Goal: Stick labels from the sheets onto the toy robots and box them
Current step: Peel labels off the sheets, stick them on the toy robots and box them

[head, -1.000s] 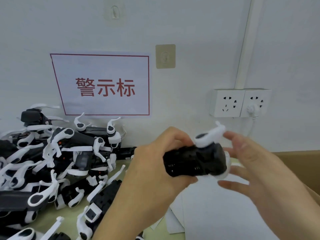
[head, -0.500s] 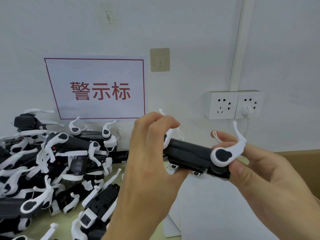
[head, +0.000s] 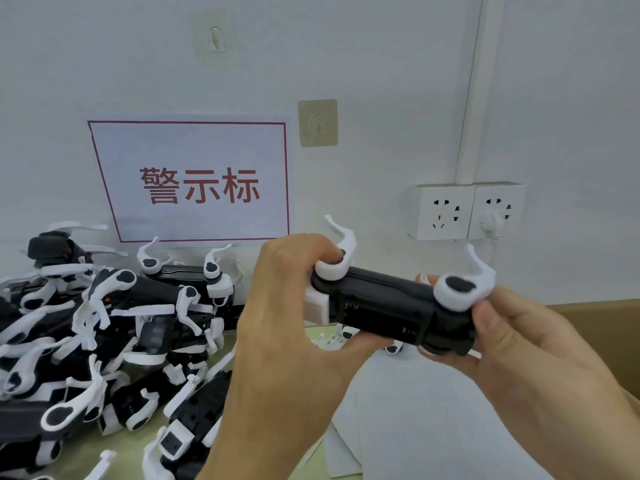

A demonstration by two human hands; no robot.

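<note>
A black toy robot point(head: 388, 306) with white curved legs lies roughly level in the air, held lengthwise at both ends; two white legs on its upper side point upward. A white block sticks out at its left end. At the left edge of the tabletop point(head: 138, 448) a heap of toy robots point(head: 104, 334) of the same black-and-white kind lies tangled. White label sheets point(head: 408, 417) lie flat on the tabletop below the held one, overlapping. A brown cardboard box point(head: 595, 317) stands at the right edge.

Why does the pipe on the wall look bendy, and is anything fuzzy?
In the head view, the wide-angle lens bows the wall pipe; light is soft and even, with no glare; the toy robot and the red sign look sharp, the picture's edges slightly softer.
</note>
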